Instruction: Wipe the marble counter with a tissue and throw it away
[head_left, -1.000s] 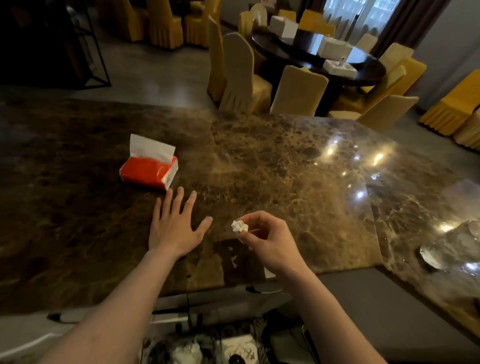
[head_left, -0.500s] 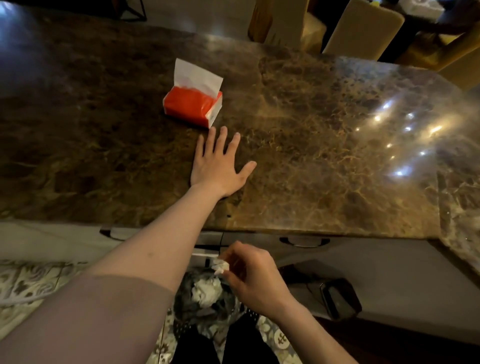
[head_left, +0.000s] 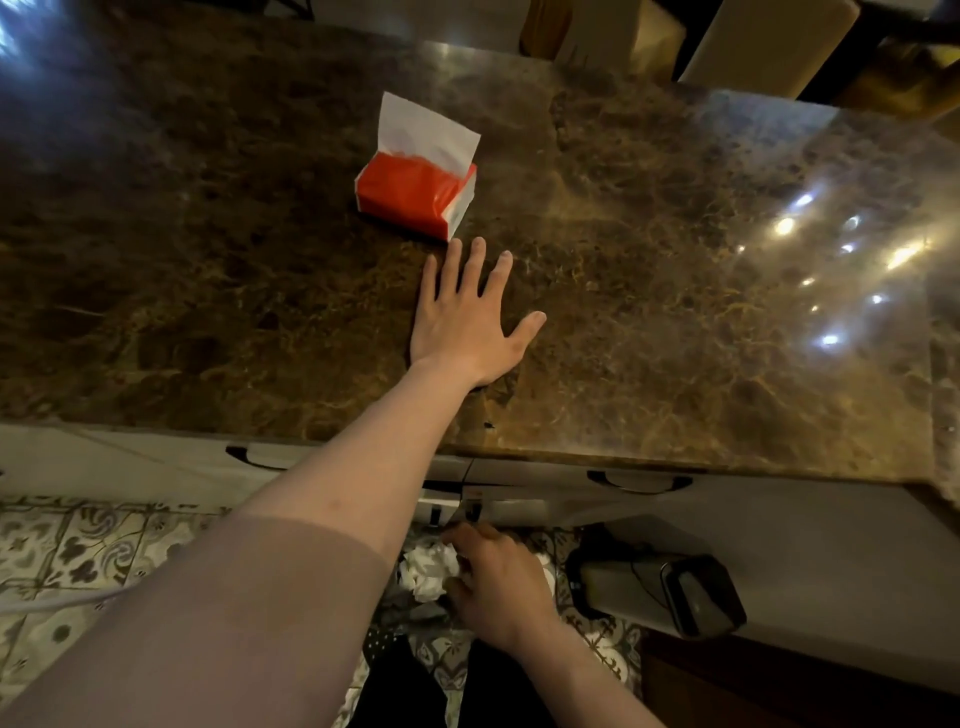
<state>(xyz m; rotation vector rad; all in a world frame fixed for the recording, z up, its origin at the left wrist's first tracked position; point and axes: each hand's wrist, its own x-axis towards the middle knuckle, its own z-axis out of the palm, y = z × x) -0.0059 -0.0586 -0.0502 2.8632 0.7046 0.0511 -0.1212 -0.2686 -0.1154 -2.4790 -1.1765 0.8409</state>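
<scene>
The brown marble counter (head_left: 675, 312) fills the upper part of the head view. My left hand (head_left: 467, 327) lies flat on it, palm down and fingers spread, just below a red tissue pack (head_left: 415, 195) with one white sheet sticking up. Below the counter's front edge, my right hand (head_left: 498, 582) hangs over a dark waste bin (head_left: 415, 616) on the floor. Crumpled white tissues (head_left: 426, 571) lie in the bin right at my fingertips. The back of the hand hides whether the small wad is still between my fingers.
White drawer fronts with dark handles (head_left: 639, 480) run under the counter edge. A grey and black device (head_left: 675, 587) sits to the right of the bin. The floor has patterned tiles (head_left: 78, 551). Covered chairs (head_left: 769, 41) stand beyond the far edge.
My right hand has carried the tissue wad from above the counter down past its front edge to the bin. The view has tilted downward. My left hand has stayed flat on the marble.
</scene>
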